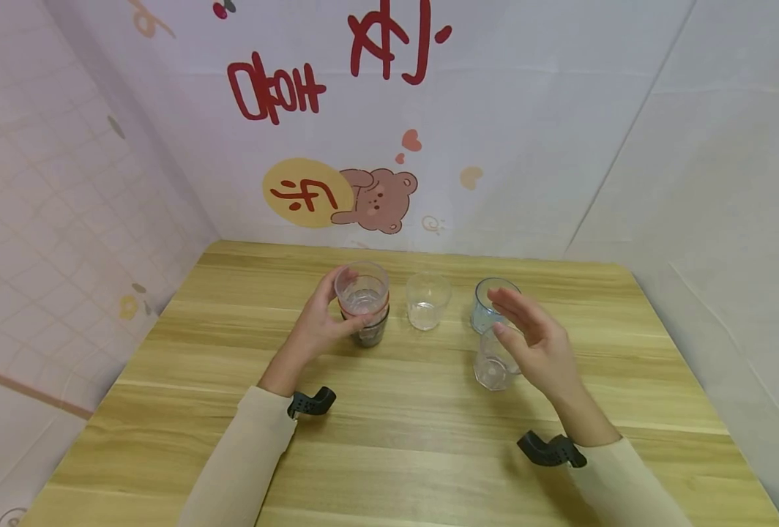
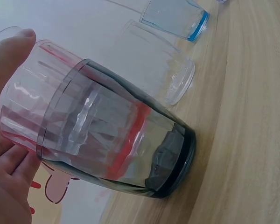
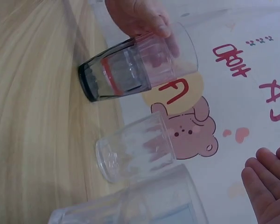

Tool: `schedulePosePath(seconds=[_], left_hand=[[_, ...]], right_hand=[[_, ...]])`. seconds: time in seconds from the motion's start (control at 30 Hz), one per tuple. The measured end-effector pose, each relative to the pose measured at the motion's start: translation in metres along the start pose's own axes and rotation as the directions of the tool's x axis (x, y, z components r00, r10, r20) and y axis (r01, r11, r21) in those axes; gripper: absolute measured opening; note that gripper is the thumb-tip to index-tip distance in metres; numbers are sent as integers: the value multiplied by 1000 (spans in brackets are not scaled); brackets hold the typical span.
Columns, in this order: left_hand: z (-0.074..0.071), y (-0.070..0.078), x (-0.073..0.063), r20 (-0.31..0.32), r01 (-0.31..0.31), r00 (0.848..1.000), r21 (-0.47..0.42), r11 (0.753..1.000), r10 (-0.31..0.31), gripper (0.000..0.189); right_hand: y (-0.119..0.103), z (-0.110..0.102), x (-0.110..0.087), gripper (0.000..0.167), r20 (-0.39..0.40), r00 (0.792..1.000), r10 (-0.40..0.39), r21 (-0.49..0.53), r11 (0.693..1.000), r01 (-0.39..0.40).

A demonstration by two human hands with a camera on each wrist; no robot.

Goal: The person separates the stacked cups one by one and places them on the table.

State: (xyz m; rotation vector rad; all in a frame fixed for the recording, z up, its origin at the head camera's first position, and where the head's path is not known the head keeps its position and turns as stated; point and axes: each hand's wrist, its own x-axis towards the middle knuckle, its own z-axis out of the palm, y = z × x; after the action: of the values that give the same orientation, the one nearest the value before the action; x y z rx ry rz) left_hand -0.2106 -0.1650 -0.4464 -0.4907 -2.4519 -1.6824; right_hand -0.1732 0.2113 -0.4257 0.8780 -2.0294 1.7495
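My left hand (image 1: pixel 320 318) holds the upper part of a nested stack, with thumb and fingers on opposite sides of the clear cup (image 1: pixel 362 278) on top. Inside the dark grey cup (image 2: pixel 177 163) at the bottom sits a red-tinted cup (image 2: pixel 18 123), and the clear one is within that. The grey base stands upright on the table. Above the table at the right, my right hand (image 1: pixel 537 344) has its fingers straight and holds nothing. In the head view it overlaps a near clear cup (image 1: pixel 491 372) and a blue-tinted cup (image 1: pixel 482 316) behind it.
Another clear cup (image 1: pixel 427 304) stands upright between the stack and the blue-tinted one. The wooden table (image 1: pixel 389 454) runs back to a white wall (image 1: pixel 528 132) printed with a bear and red characters. Dark mounts (image 1: pixel 550 449) sit on the wrists.
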Motion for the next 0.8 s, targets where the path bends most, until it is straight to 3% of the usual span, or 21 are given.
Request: schedulePosePath(seconds=[0.5, 0.8], left_hand=[[3, -4, -2, 11, 34, 999, 13, 999, -34, 96], [2, -7, -4, 18, 68, 997, 27, 997, -69, 102]], right_hand=[[-4, 24, 17, 52, 55, 998, -3, 7, 1000, 2], [-4, 44, 31, 55, 35, 999, 26, 44, 999, -28]])
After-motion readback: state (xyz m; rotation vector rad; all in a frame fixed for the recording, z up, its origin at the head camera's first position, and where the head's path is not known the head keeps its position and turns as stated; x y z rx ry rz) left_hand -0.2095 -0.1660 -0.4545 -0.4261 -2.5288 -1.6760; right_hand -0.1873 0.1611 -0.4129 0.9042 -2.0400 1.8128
